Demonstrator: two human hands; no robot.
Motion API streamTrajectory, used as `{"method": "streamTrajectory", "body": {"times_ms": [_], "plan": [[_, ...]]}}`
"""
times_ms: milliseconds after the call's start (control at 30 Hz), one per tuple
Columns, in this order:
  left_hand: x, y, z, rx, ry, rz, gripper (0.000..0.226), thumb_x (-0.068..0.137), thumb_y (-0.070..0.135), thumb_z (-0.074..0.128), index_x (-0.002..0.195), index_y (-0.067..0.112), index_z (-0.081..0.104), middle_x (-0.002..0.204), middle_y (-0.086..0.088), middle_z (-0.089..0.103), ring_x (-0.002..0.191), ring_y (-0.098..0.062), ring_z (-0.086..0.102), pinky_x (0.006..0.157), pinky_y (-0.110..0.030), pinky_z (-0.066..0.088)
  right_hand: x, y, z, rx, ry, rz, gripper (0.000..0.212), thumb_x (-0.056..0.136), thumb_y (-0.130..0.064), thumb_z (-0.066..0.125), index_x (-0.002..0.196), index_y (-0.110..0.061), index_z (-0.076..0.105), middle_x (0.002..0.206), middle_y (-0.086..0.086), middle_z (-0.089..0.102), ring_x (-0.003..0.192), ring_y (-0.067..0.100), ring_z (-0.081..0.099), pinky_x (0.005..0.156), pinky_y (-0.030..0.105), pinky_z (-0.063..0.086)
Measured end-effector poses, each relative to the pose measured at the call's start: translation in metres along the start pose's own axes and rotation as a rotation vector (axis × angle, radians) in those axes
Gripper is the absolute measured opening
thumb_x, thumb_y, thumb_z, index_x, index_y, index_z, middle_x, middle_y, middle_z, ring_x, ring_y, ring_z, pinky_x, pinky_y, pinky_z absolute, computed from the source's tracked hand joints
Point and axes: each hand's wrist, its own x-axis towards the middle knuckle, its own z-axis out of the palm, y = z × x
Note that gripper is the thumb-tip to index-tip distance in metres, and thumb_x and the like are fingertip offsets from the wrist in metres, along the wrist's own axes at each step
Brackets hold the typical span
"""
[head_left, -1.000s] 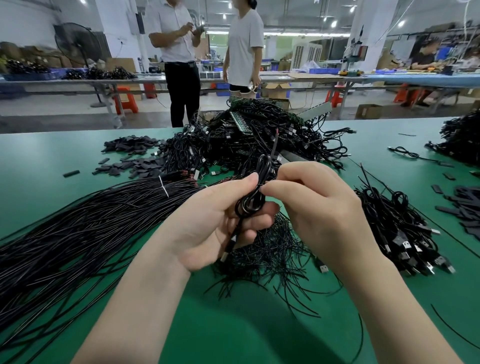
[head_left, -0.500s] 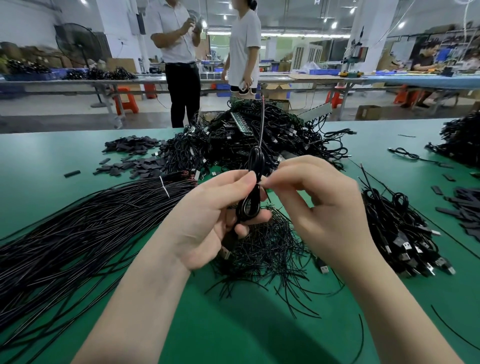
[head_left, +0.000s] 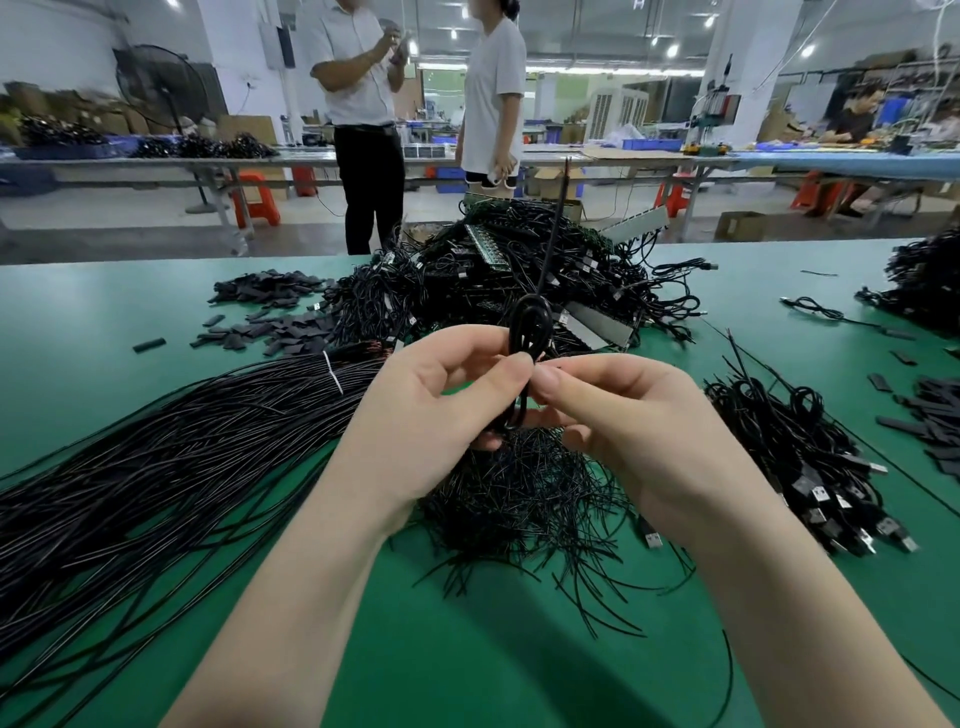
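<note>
coiled cable: you held a small black coiled cable (head_left: 530, 330) upright between both hands, above the middle of the table (head_left: 104, 312) and clear of it.
loose end: one loose end (head_left: 554, 223) stood straight up from the top of the coil.
left hand: your left hand (head_left: 426, 415) gripped the lower part of the coil, with thumb and fingers curled round it.
right hand: your right hand (head_left: 639, 431) met the left at the coil, its thumb and forefinger pinched on the strands there.
short wires: a heap of short wires (head_left: 519, 504) lay on the table just under your hands.
long cables: a bundle of long cables (head_left: 156, 467) spread from the middle towards the left edge, bound by a white tie (head_left: 332, 375).
usb cables: a pile of usb cables (head_left: 810, 467) lay towards the right edge, near your right wrist.
far heap: a big cable tangle (head_left: 519, 270) sat at the middle of the far edge.
black strips: flat black strips (head_left: 270, 312) lay beside that tangle, towards the far left corner.
</note>
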Motion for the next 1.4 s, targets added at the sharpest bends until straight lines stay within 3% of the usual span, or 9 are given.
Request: {"method": "streamTrajectory", "body": {"times_ms": [167, 367, 500, 600, 700, 800, 967, 1133, 1400], "plan": [[0.002, -0.003, -0.003, 0.105, 0.012, 0.094, 0.017, 0.084, 0.031, 0.063, 0.097, 0.031, 0.075, 0.088, 0.005, 0.076, 0.081, -0.016, 0.073, 0.059, -0.019, 0.052, -0.002, 0.0, 0.004, -0.076, 0.068, -0.126, 0.01, 0.071, -0.027, 0.08, 0.076, -0.019, 0.076, 0.073, -0.002, 0.073, 0.066, 0.005, 0.062, 0.059, 0.017, 0.047], [0.001, -0.002, 0.001, 0.018, 0.07, 0.143, 0.012, 0.087, 0.016, 0.067, 0.085, 0.022, 0.078, 0.073, 0.003, 0.073, 0.066, -0.012, 0.07, 0.063, -0.023, 0.056, 0.001, 0.008, 0.007, -0.638, 0.271, -0.735, 0.011, 0.084, -0.006, 0.074, 0.083, -0.017, 0.071, 0.077, -0.015, 0.067, 0.074, 0.004, 0.063, 0.07, 0.018, 0.049], [-0.001, 0.007, 0.001, -0.258, -0.054, -0.24, 0.006, 0.069, 0.024, 0.077, 0.063, 0.022, 0.077, 0.06, 0.003, 0.065, 0.05, -0.008, 0.061, 0.046, -0.017, 0.048, 0.004, 0.015, 0.0, -1.019, 0.322, -1.239, 0.012, 0.087, 0.009, 0.063, 0.083, 0.003, 0.072, 0.078, 0.012, 0.068, 0.076, 0.027, 0.059, 0.076, 0.032, 0.049], [0.0, 0.011, -0.001, -0.419, -0.119, -0.462, 0.011, 0.054, 0.03, 0.075, 0.057, 0.019, 0.074, 0.057, 0.003, 0.061, 0.043, -0.005, 0.056, 0.042, -0.015, 0.048, 0.005, 0.016, -0.005, -1.091, 0.32, -1.374, 0.02, 0.091, 0.008, 0.055, 0.081, 0.006, 0.072, 0.076, 0.015, 0.066, 0.074, 0.03, 0.055, 0.072, 0.036, 0.047], [0.002, 0.005, -0.002, -0.296, -0.046, -0.269, 0.012, 0.066, 0.031, 0.071, 0.069, 0.022, 0.078, 0.064, 0.001, 0.068, 0.053, -0.008, 0.063, 0.049, -0.016, 0.05, 0.007, 0.017, -0.005, -0.99, 0.295, -1.193, 0.007, 0.088, 0.002, 0.068, 0.09, -0.002, 0.074, 0.088, 0.008, 0.07, 0.083, 0.023, 0.062, 0.08, 0.033, 0.051], [0.003, 0.0, -0.004, -0.166, 0.101, -0.024, 0.011, 0.081, 0.024, 0.068, 0.079, 0.027, 0.078, 0.075, -0.001, 0.074, 0.07, -0.014, 0.072, 0.062, -0.018, 0.054, 0.004, 0.013, 0.002, -0.641, 0.277, -0.705, 0.021, 0.088, -0.011, 0.069, 0.108, -0.017, 0.071, 0.1, -0.009, 0.071, 0.091, 0.007, 0.066, 0.08, 0.027, 0.055], [0.005, -0.008, -0.011, 0.205, 0.153, 0.208, 0.015, 0.087, 0.025, 0.065, 0.098, 0.031, 0.074, 0.087, 0.007, 0.076, 0.083, -0.011, 0.072, 0.077, -0.025, 0.057, 0.002, 0.004, 0.002, -0.102, 0.059, -0.169, 0.016, 0.083, -0.037, 0.071, 0.091, -0.026, 0.079, 0.085, 0.001, 0.075, 0.076, 0.008, 0.067, 0.067, 0.019, 0.053], [0.004, -0.007, -0.007, 0.298, 0.046, 0.263, 0.028, 0.087, 0.029, 0.062, 0.092, 0.056, 0.071, 0.091, 0.014, 0.075, 0.085, -0.017, 0.068, 0.079, -0.034, 0.057, 0.0, 0.008, 0.005, -0.025, 0.055, -0.084, 0.018, 0.072, -0.039, 0.075, 0.084, -0.026, 0.08, 0.076, -0.001, 0.073, 0.069, 0.006, 0.063, 0.062, 0.017, 0.049], [0.006, -0.016, -0.005, 0.208, 0.081, 0.206, 0.018, 0.088, 0.022, 0.066, 0.102, 0.028, 0.075, 0.095, 0.008, 0.076, 0.091, -0.016, 0.071, 0.083, -0.032, 0.057, 0.003, 0.014, 0.008, -0.312, 0.218, -0.41, 0.014, 0.084, -0.01, 0.074, 0.08, -0.023, 0.073, 0.074, -0.007, 0.072, 0.068, 0.004, 0.064, 0.066, 0.017, 0.051]]}}
